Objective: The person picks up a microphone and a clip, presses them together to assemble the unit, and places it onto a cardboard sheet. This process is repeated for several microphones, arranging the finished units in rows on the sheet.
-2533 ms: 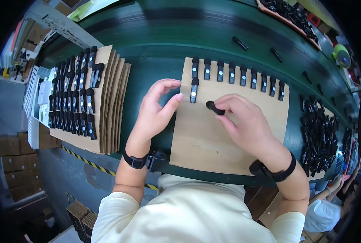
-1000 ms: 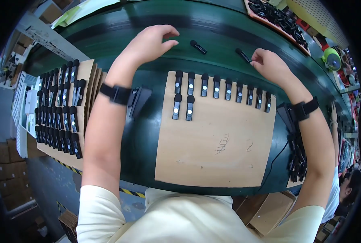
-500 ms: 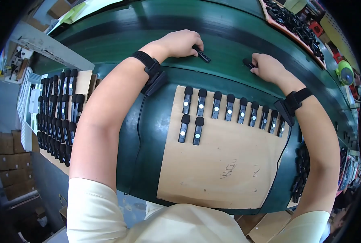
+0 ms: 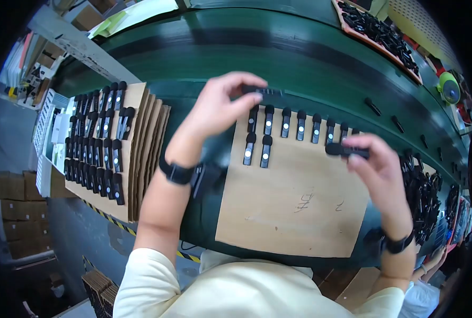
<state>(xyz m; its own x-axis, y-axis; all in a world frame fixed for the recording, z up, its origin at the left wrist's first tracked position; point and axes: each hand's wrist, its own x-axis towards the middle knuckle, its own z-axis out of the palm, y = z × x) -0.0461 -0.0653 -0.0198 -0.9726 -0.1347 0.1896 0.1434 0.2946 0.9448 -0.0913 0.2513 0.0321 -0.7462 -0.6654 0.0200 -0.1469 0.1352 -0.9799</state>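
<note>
Over the cardboard sheet (image 4: 267,206), the right hand (image 4: 377,164) pinches one microphone (image 4: 346,150), foam head (image 4: 332,149) leftward; the left hand (image 4: 217,108) pinches a second microphone (image 4: 270,91), both crosswise to the laid microphones (image 4: 266,152).

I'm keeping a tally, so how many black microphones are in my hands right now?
2: one microphone in your left hand, near the far edge of the cardboard sheet; another microphone in your right hand, over its right side. Others may be hidden.
</note>
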